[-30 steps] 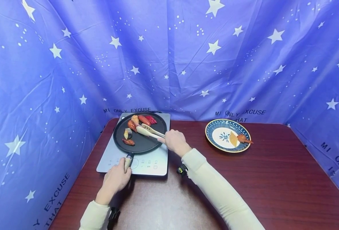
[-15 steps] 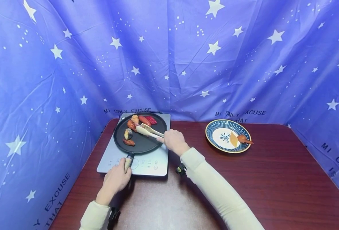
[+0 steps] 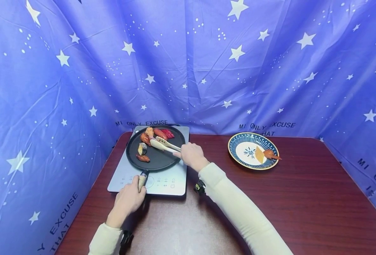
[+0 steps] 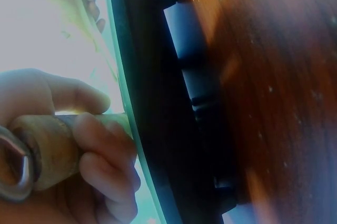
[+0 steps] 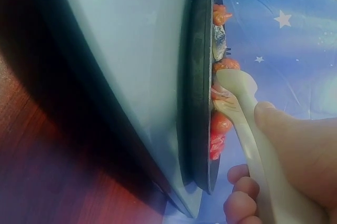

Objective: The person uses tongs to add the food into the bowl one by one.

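Observation:
My left hand (image 3: 130,198) grips the wooden handle (image 3: 141,180) of a round black frying pan (image 3: 157,163). In the left wrist view, its fingers (image 4: 108,174) curl round that handle near the metal hanging ring (image 4: 23,166). My right hand (image 3: 193,156) holds cream food tongs (image 3: 162,146), thumb along one arm. Their tips reach low into the pan, beside a browned meat piece (image 3: 145,138). A pale pinkish bit (image 5: 220,93) lies at the tips in the right wrist view; whether it is pinched I cannot tell. Around them lie a sausage (image 3: 160,133), red meat (image 3: 168,133) and a chicken wing (image 3: 142,158).
The pan stands on a flat silver induction cooker (image 3: 172,189) at the table's left. To the right, a blue-patterned plate (image 3: 239,150) bears a tan wedge and an orange-brown piece overhanging its rim. Starry blue curtains (image 3: 188,71) enclose the reddish wooden table (image 3: 302,198).
My right hand and the tongs have shifted very slightly left. My left hand stays on the handle, and the food in the pan looks the same.

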Demonstrator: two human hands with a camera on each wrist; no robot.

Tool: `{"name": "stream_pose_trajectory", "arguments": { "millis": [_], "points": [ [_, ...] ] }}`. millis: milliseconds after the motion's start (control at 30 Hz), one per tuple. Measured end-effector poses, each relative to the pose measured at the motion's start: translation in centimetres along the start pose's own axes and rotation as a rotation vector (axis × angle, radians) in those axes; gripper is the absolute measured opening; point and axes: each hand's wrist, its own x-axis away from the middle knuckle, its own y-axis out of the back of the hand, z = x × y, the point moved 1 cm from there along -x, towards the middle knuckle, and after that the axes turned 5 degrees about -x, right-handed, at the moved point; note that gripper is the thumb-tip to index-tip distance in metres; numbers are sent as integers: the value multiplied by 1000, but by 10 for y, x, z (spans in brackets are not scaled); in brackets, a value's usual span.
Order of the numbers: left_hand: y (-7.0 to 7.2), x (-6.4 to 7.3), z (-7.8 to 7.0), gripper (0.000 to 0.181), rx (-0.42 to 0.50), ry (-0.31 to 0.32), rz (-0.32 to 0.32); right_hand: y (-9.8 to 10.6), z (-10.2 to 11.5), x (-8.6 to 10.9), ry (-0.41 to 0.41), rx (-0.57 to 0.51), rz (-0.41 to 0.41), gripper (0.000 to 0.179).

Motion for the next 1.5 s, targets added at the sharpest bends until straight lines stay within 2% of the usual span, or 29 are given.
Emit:
{"name": "stream_pose_trajectory", "arguments": {
  "millis": [367,667,933,1200,1500],
  "points": [
    [0,1,-1,47,1,8,22,2,2,0,-17,25,19,50],
    [-1,0,0,47,4,7,17,8,6,1,-20,30,-38,52],
    [-1,0,2,49,1,11,22,20,5,7,-12,50,-47,57],
    [-1,0,2,48,2,12,27,28,-11,20,1,33,-68,55],
    [0,-1,2,48,-1,10,26,32,-49,42,12,23,-140,54]
  ]
}}
